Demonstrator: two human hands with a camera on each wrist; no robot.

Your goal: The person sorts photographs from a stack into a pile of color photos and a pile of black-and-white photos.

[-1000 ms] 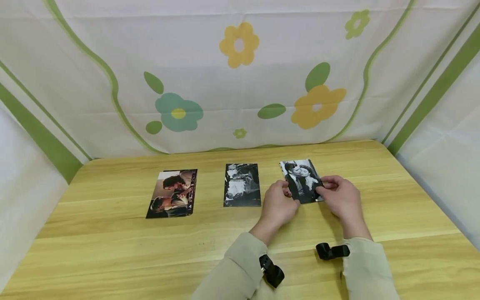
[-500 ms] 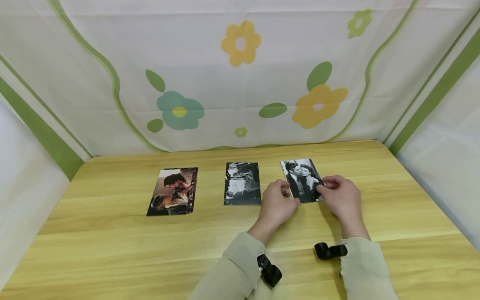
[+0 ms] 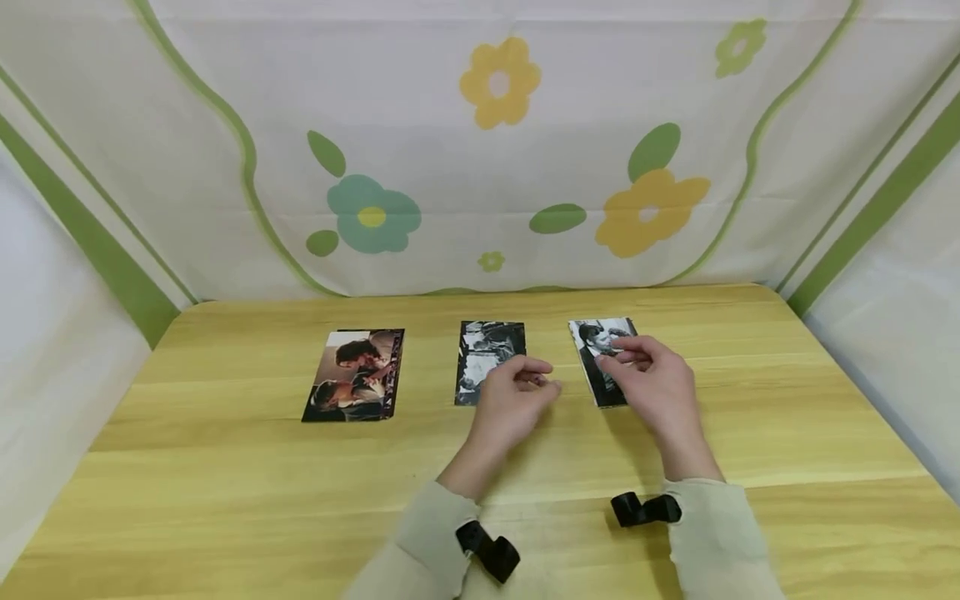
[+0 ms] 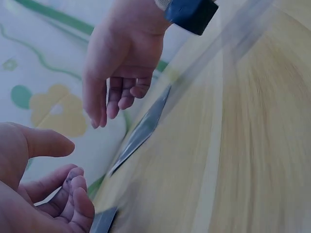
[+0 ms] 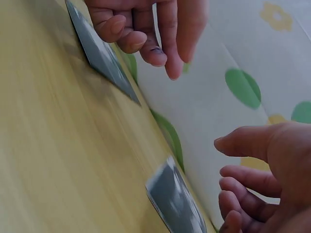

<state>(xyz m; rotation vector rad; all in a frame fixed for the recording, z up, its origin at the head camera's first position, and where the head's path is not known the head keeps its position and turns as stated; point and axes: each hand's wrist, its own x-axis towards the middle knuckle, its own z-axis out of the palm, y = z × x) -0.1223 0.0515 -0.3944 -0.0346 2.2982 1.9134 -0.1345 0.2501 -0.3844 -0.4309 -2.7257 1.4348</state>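
Observation:
Three photos lie in a row on the wooden table: a colour one at the left, a black-and-white one in the middle and a black-and-white portrait at the right. My left hand hovers over the middle photo's near right corner, fingers loosely curled, holding nothing. My right hand hangs over the right photo and hides part of it, fingers relaxed and empty. In the wrist views both hands are off the table, above the flat photos.
A flowered cloth stands as a wall behind the table, with white cloth at both sides. Black wrist cameras sit on my beige sleeves. Bare wood stretches in front of the photos and at the table's right.
Both hands have let go of the right photo, which now lies flat. My left hand has moved left to the middle photo; my right hand has lifted over the right one.

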